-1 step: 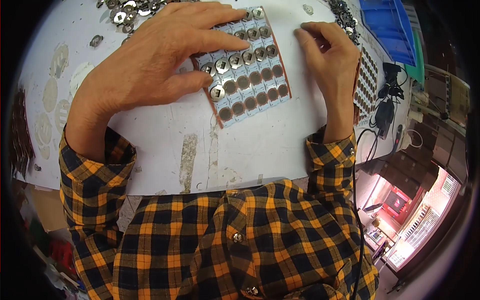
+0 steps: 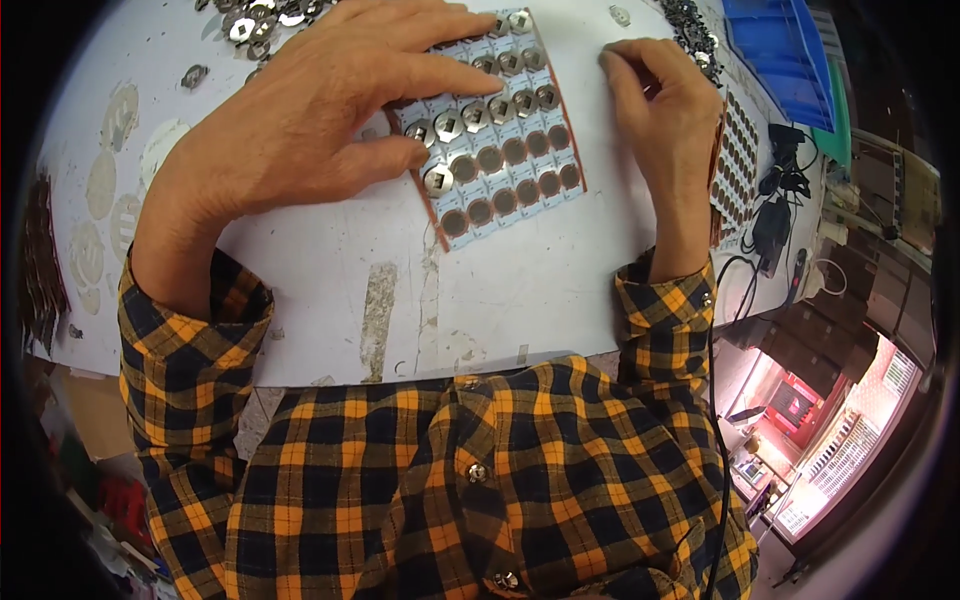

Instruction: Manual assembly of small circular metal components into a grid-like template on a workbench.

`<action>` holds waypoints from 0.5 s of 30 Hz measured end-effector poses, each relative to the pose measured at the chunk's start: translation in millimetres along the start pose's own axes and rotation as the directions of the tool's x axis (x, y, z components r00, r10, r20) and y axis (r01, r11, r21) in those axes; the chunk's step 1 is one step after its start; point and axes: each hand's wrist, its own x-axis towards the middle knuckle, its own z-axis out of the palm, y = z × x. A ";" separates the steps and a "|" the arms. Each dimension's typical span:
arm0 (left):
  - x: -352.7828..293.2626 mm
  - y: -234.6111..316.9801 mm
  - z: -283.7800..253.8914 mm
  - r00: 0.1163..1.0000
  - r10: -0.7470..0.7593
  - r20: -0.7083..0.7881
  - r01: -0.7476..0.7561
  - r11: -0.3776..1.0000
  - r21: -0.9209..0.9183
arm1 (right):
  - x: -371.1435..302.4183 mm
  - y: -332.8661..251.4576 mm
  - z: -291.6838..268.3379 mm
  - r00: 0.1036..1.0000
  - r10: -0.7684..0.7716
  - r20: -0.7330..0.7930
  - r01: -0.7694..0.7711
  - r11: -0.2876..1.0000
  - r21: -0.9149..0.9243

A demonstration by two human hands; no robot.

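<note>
A light-blue circuit board panel (image 2: 500,225) with brown side strips lies tilted on the table. Round silvery metal clips (image 2: 437,180) sit in its upper rows and on one place in the row below. The other lower places show bare dark discs. Over the panel's left side spreads my left hand (image 2: 300,130), open, its thumb near the left edge and its fingertips among the clips. To the right of the panel, apart from it, my right hand (image 2: 665,105) is curled with thumb and forefinger together; whatever they may hold is hidden.
Loose metal clips (image 2: 243,28) are heaped at the far left, with small dark parts (image 2: 690,35) at the far right beside a blue bin (image 2: 775,60). More panels (image 2: 733,165) are stacked at right, near black cables (image 2: 770,225). Dark strips (image 2: 42,265) stand at the left edge.
The panel appears shifted very slightly up and right in the picture. Both hands keep almost the same pose.
</note>
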 end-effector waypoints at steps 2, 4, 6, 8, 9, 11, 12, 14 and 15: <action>5.8 -34.4 17.7 0.920 0.329 -0.213 -0.360 0.925 -0.125 | 2.2 -6.1 2.0 0.998 -0.066 0.008 0.067 0.996 -0.060; 12.6 0.0 -14.5 0.986 -0.012 0.169 0.048 0.977 -0.209 | -0.4 -2.3 0.9 0.997 -0.065 0.040 0.072 0.972 -0.222; 10.5 -1.7 -10.4 0.988 -0.008 0.151 0.038 0.979 -0.199 | -5.3 -19.8 -3.5 0.998 0.001 0.057 -0.001 1.000 -0.009; 7.6 -2.8 -9.4 0.991 -0.009 0.133 0.033 0.982 -0.184 | -8.2 -41.8 -11.9 0.971 0.135 0.196 -0.214 0.854 0.474; 7.4 -4.8 -7.9 0.992 0.014 0.122 0.009 0.983 -0.183 | -12.3 -52.5 -13.5 0.971 0.131 0.200 -0.213 0.852 0.478; 6.7 -3.0 -9.3 0.993 0.035 0.112 -0.015 0.985 -0.175 | -19.7 -73.1 -15.1 0.843 0.107 0.527 -0.511 0.465 0.723; 7.6 -3.0 -9.1 0.994 0.035 0.105 -0.017 0.986 -0.168 | -26.2 -77.1 -8.5 0.856 0.087 0.509 -0.477 0.512 0.715; 4.5 -1.5 -8.6 0.995 0.018 0.100 -0.002 0.988 -0.156 | -27.8 -84.0 -2.8 0.863 0.114 0.492 -0.465 0.557 0.688; 3.7 -0.8 -7.9 0.995 0.018 0.093 -0.004 0.989 -0.151 | -28.5 -85.7 -1.8 0.871 0.146 0.468 -0.453 0.604 0.655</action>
